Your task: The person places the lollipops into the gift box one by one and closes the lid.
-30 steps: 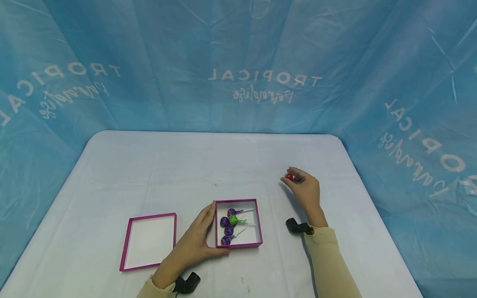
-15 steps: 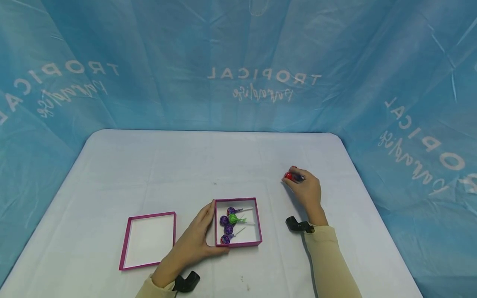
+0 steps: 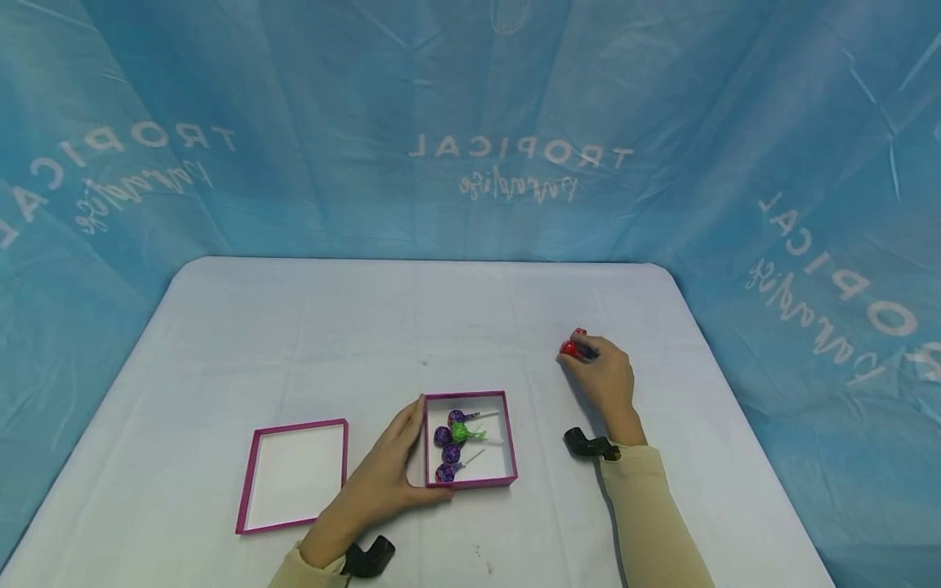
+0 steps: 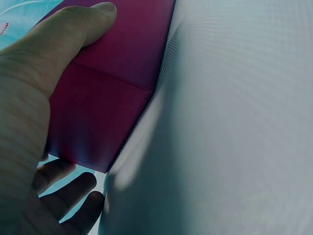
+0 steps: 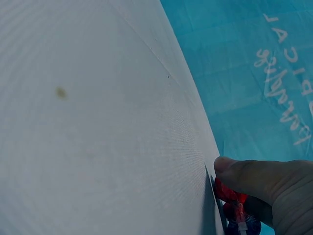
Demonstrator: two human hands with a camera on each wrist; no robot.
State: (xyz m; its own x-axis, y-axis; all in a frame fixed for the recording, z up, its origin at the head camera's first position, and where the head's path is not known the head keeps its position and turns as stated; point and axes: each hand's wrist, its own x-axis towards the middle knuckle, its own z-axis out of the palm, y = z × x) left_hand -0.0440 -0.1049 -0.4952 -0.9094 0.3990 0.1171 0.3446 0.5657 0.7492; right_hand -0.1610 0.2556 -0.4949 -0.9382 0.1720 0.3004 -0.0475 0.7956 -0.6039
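Observation:
My left hand (image 3: 385, 469) holds the open pink-edged box (image 3: 509, 445), thumb along its near side and fingers along its left side. In the left wrist view the thumb presses the box's magenta outer wall (image 4: 105, 110). Inside lie several purple-wrapped lollipops (image 3: 445, 473) and a green-wrapped lollipop (image 3: 461, 433), some with white sticks showing. To the right of the box, low at the table, my right hand (image 3: 605, 377) pinches red-wrapped lollipops (image 3: 569, 349) between thumb and fingers. A dark wrapper shows beside the red in the right wrist view; the fingers hide how many are held.
A shallow square lid (image 3: 250, 482) with pink edges lies at the left, inside upward, partly behind my left hand. Everything rests on a white-covered table (image 3: 367, 327). Blue printed sheeting (image 3: 331, 122) surrounds its back and sides.
My right hand shifts very slightly, and more red wrapper shows at its fingertips. The left hand, box and lid stay in place.

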